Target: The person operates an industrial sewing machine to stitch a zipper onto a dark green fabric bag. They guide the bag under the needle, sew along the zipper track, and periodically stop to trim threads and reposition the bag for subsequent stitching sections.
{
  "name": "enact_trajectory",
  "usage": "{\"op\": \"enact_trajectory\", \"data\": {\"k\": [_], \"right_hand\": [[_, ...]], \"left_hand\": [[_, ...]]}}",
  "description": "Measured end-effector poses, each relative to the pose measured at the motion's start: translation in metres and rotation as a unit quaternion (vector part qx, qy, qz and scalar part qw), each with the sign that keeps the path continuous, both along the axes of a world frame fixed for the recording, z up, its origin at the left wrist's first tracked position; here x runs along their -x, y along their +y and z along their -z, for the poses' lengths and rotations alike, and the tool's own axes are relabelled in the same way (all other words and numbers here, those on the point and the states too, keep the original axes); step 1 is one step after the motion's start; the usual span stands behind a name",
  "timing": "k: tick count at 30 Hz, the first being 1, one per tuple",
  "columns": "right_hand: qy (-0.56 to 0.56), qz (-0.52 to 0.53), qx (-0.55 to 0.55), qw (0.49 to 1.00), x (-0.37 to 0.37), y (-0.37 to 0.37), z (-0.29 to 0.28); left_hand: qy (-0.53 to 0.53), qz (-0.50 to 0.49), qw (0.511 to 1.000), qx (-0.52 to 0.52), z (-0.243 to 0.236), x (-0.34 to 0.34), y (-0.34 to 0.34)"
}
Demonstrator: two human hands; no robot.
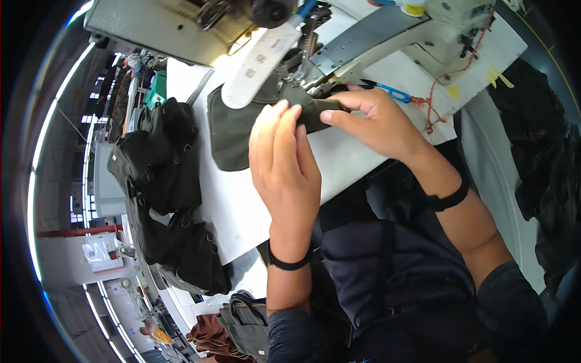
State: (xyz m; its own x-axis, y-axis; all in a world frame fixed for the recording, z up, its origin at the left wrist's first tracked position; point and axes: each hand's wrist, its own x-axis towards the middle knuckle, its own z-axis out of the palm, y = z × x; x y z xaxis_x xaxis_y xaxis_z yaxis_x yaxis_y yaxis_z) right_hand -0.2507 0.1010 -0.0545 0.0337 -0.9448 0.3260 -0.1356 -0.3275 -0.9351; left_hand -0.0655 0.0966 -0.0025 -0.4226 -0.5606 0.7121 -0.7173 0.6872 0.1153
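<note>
A dark green fabric panel (pixel 231 138) with a rounded corner lies on the white sewing table (pixel 227 209), its far edge under the head of a sewing machine (pixel 163 30). My left hand (pixel 283 151) rests on the panel with its fingers stretched out. At the panel's right end, my right hand (pixel 384 124) pinches its narrow edge between thumb and fingers, close to the machine's metal arm (pixel 369 39). The white paddle-shaped machine part (pixel 257 69) hangs over the panel and hides some of it, along with the needle area.
Blue-handled thread snips (pixel 392 92) lie just beyond my right hand, tied to an orange cord (pixel 433 100). Dark bags (pixel 163 169) are heaped along the table's left side. A green handbag (pixel 245 320) and brown goods (pixel 212 333) sit lower left. Dark material (pixel 532 151) hangs at right.
</note>
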Motion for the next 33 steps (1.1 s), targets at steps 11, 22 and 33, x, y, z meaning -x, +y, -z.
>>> {"op": "enact_trajectory", "data": {"k": [11, 22, 33], "right_hand": [[-0.259, -0.007, -0.039, 0.965, -0.03, -0.002, 0.009], [-0.237, 0.044, 0.069, 0.968, -0.036, -0.009, 0.013], [-0.286, -0.023, -0.069, 0.955, -0.028, -0.001, 0.0]], "left_hand": [[-0.148, -0.035, 0.984, 0.093, 0.032, -0.021, -0.008], [-0.183, -0.07, 0.964, 0.177, 0.047, -0.021, -0.015], [-0.125, 0.017, 0.986, 0.107, 0.035, -0.025, -0.014]]}}
